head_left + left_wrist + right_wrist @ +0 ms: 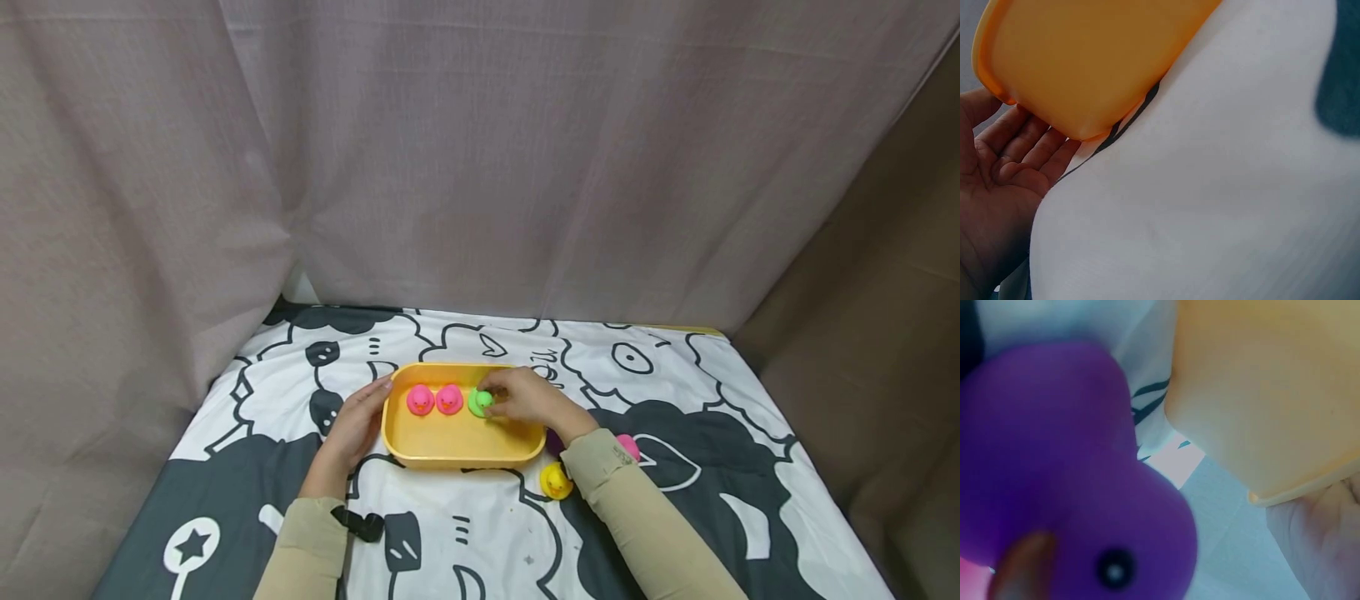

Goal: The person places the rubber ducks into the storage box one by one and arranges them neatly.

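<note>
Green duck in pinch of right hand, yellow tray open toward near rim

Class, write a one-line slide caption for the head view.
The left grip holds the edge of a yellow tray while the right grip holds a green duck beside two pink ducks.

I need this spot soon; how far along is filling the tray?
Seemingly done: two small pink toy ducks sit in the yellow rounded-rectangular plastic tray. In hand: the right hand grips a small green toy duck inside it. Probably left, outside: a yellow toy duck, a purple toy duck and a partly hidden pink toy.
</note>
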`<state>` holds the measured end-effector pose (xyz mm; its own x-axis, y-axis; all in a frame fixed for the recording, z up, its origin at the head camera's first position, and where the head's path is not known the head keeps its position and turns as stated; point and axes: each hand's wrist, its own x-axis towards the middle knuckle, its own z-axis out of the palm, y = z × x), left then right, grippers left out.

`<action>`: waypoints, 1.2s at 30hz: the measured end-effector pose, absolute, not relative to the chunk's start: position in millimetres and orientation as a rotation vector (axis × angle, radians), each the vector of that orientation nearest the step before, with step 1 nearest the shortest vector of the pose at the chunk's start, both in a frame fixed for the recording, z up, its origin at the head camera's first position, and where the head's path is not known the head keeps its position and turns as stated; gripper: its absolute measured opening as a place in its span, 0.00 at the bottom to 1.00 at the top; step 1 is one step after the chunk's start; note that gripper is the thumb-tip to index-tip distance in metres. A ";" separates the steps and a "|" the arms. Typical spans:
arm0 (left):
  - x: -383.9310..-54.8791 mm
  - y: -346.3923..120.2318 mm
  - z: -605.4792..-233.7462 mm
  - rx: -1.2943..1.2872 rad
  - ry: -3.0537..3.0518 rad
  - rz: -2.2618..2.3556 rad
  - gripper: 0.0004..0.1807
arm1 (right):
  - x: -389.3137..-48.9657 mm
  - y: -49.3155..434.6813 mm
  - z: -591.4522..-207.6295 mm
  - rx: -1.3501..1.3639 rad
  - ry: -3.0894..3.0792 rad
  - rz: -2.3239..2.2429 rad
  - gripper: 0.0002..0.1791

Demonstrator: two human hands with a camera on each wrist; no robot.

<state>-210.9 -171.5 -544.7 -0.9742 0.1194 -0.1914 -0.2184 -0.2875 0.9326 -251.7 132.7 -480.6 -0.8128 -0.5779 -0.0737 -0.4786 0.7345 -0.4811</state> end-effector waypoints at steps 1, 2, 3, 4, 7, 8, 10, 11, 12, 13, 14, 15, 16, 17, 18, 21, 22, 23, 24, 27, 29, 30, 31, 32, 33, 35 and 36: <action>-211.0 -171.7 -544.8 -0.119 1.728 2.362 0.28 | -251.9 132.7 -480.6 -0.844 2.716 -0.660 0.18; -210.9 -171.6 -544.9 -0.116 1.725 2.363 0.28 | -252.0 133.1 -480.7 -0.851 2.712 -0.668 0.18; -210.8 -171.4 -544.9 -0.116 1.723 2.365 0.28 | -252.2 133.4 -481.1 -0.855 2.714 -0.671 0.18; -210.8 -171.2 -544.9 -0.116 1.724 2.363 0.28 | -252.3 133.8 -481.8 -0.861 2.719 -0.677 0.18; -210.5 -170.9 -544.5 -0.125 1.731 2.358 0.28 | -253.2 134.3 -484.4 -0.879 2.741 -0.683 0.18; -210.4 -170.8 -544.4 -0.128 1.734 2.356 0.28 | -253.4 134.3 -485.2 -0.882 2.749 -0.684 0.18; -210.2 -170.8 -544.0 -0.132 1.740 2.349 0.28 | -253.4 134.2 -486.4 -0.885 2.764 -0.687 0.19; -210.2 -170.8 -543.8 -0.133 1.742 2.348 0.28 | -253.3 134.0 -486.7 -0.884 2.766 -0.691 0.19; -210.1 -170.8 -543.6 -0.134 1.743 2.346 0.28 | -253.0 133.8 -486.9 -0.881 2.770 -0.694 0.19; -210.0 -170.8 -543.6 -0.135 1.743 2.344 0.28 | -252.7 133.6 -487.0 -0.879 2.772 -0.697 0.19; -209.9 -170.9 -543.4 -0.136 1.744 2.343 0.28 | -252.4 133.4 -486.9 -0.877 2.772 -0.702 0.19; -209.8 -170.8 -543.4 -0.140 1.745 2.342 0.28 | -252.0 133.4 -486.8 -0.876 2.771 -0.706 0.19; -209.6 -170.7 -543.4 -0.144 1.745 2.342 0.27 | -251.7 133.4 -486.8 -0.875 2.769 -0.708 0.19; -209.5 -170.6 -543.6 -0.147 1.744 2.343 0.27 | -251.4 133.4 -486.7 -0.878 2.766 -0.712 0.19; -209.3 -170.5 -543.7 -0.153 1.744 2.342 0.27 | -251.2 133.6 -486.7 -0.882 2.764 -0.719 0.19; -208.6 -169.8 -544.5 -0.155 1.744 2.343 0.27 | -251.0 135.0 -486.5 -0.896 2.754 -0.748 0.18; -208.6 -169.5 -544.8 -0.155 1.742 2.345 0.27 | -250.9 135.6 -486.1 -0.894 2.752 -0.762 0.18; -208.6 -169.0 -545.1 -0.153 1.742 2.346 0.27 | -250.9 136.4 -485.8 -0.886 2.749 -0.781 0.18; -208.6 -168.7 -545.3 -0.146 1.743 2.347 0.28 | -250.7 137.2 -485.2 -0.871 2.746 -0.800 0.19; -208.9 -167.6 -546.0 -0.116 1.737 2.357 0.28 | -250.3 139.2 -483.7 -0.816 2.734 -0.834 0.19; -208.9 -167.6 -546.4 -0.119 1.737 2.361 0.28 | -249.4 140.4 -482.2 -0.795 2.719 -0.851 0.19; -209.0 -167.8 -546.8 -0.116 1.736 2.363 0.29 | -248.9 141.1 -481.4 -0.795 2.713 -0.850 0.19; -209.1 -168.0 -546.9 -0.118 1.734 2.366 0.29 | -248.3 141.9 -480.4 -0.799 2.708 -0.851 0.20; -209.2 -168.4 -547.1 -0.118 1.740 2.363 0.29 | -247.5 142.9 -479.0 -0.805 2.706 -0.857 0.20; -209.4 -168.9 -547.1 -0.116 1.751 2.357 0.29 | -246.7 144.1 -477.3 -0.811 2.704 -0.866 0.20; -210.0 -169.5 -546.6 -0.122 1.764 2.347 0.29 | -245.0 148.0 -473.5 -0.811 2.713 -0.883 0.21; -210.4 -169.8 -546.2 -0.123 1.768 2.344 0.29 | -244.1 150.3 -471.3 -0.803 2.721 -0.893 0.21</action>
<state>-210.4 -169.8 -546.2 -0.9760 0.1109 -0.1877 -0.2109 -0.2626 0.9416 -244.1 150.3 -471.3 -0.8411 -0.5408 0.0086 -0.4408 0.6762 -0.5903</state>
